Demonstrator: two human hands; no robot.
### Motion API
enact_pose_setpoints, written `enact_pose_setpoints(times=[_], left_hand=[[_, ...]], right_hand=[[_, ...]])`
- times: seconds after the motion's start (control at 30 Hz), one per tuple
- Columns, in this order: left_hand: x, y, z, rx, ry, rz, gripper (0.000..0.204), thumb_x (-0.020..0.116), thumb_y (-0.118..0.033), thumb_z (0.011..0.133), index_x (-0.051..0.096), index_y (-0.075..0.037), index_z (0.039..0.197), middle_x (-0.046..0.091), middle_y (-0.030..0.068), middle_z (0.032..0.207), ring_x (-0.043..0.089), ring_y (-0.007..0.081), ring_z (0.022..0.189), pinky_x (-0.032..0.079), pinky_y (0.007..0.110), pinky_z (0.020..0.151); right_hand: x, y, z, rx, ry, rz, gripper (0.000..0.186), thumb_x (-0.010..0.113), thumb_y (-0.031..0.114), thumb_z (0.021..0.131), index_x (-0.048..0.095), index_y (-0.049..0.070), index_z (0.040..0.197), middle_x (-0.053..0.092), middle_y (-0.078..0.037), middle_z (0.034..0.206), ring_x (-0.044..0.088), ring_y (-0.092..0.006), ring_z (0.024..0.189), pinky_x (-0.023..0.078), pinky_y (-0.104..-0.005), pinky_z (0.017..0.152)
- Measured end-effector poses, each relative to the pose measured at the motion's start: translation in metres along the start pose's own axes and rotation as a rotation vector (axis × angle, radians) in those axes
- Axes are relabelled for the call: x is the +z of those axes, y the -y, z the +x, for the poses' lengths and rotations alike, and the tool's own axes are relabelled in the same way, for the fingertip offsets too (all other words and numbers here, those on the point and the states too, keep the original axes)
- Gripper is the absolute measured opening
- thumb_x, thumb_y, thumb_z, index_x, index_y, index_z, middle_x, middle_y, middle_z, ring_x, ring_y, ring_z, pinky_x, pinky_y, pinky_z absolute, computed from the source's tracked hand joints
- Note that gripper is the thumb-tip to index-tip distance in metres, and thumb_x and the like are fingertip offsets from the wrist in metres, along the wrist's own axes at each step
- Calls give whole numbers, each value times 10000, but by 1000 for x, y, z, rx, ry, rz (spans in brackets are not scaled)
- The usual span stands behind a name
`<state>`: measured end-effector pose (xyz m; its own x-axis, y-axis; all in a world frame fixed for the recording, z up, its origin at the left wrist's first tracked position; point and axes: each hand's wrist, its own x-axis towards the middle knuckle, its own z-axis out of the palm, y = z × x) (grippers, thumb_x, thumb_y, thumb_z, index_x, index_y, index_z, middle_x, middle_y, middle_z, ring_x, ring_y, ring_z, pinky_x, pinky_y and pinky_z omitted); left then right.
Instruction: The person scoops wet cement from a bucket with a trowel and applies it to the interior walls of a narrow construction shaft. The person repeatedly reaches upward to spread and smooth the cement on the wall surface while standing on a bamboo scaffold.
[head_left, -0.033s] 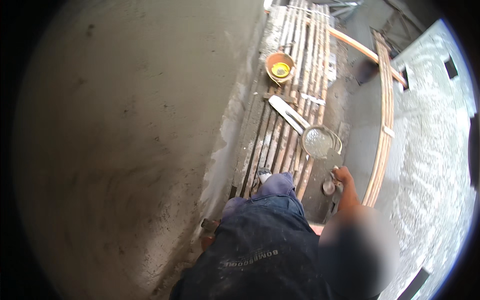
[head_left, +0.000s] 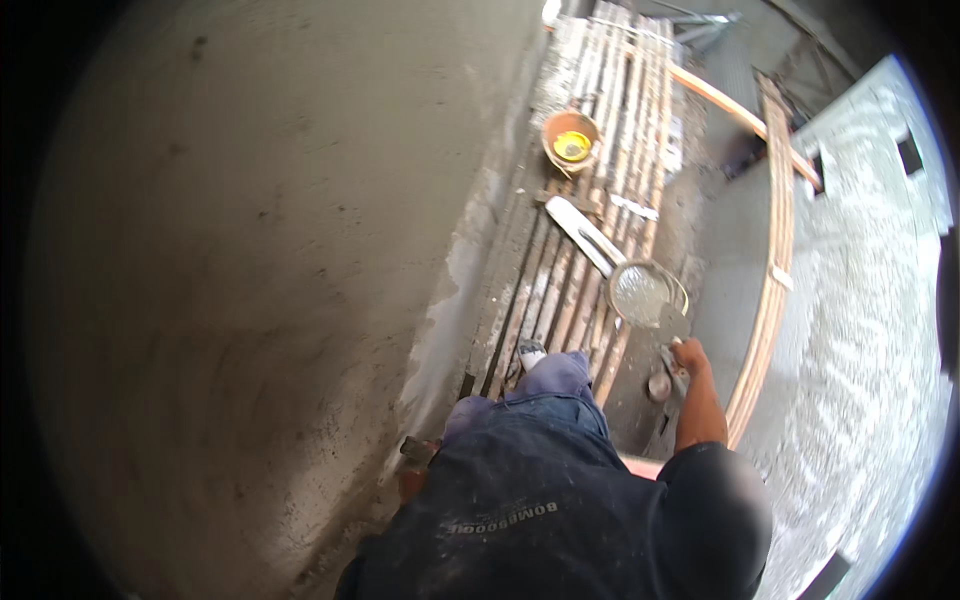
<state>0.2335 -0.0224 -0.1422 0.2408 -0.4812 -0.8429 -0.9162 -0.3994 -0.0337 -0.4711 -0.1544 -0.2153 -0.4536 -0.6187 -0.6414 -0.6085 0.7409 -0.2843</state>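
On the bamboo scaffold [head_left: 600,200], seen from the head camera, the right hand [head_left: 688,357] is closed around a trowel [head_left: 668,378], its long axis running down-left from the fist, beside a mortar pan [head_left: 645,293]. Left hand hidden.

- plastered wall [head_left: 250,300]: grey-brown, mottled.
- scaffold planks [head_left: 590,230]: pale tan, streaked with grey mortar.
- bucket [head_left: 570,135]: orange, yellow inside.
- pan [head_left: 642,293]: grey metal, speckled contents.
- clothing [head_left: 540,500]: dark blue, dusted white.
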Motion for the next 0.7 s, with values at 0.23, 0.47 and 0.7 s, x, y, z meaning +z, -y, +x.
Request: enact_pose_setpoints(times=[0.23,0.47,0.7], left_hand=[[-41,-16,-13,-256,-397,-478,333,519,-256,871,606,-18,1086,643,140,934,634,264,864,488,386,751],[7,-31,-16,-274,-72,-1201,438,552,-313,853,554,-51,1203,620,199,995,624,281,867,511,401,737],[104,10,-31,-270,-151,-954,329,543,-278,842,581,-58,1084,619,181,921,614,307,837,504,410,717]], right_hand=[[17,59,37,-309,-246,-66,444,642,332,767,628,-80,932,641,-282,842,652,-375,762,507,-434,654],[135,114,54,-857,366,-469,275,558,284,761,665,181,992,661,-174,837,645,-349,768,493,-457,705],[132,263,-76,-879,965,-347,356,565,294,859,614,15,1075,664,-125,973,612,-221,908,455,-351,828]])
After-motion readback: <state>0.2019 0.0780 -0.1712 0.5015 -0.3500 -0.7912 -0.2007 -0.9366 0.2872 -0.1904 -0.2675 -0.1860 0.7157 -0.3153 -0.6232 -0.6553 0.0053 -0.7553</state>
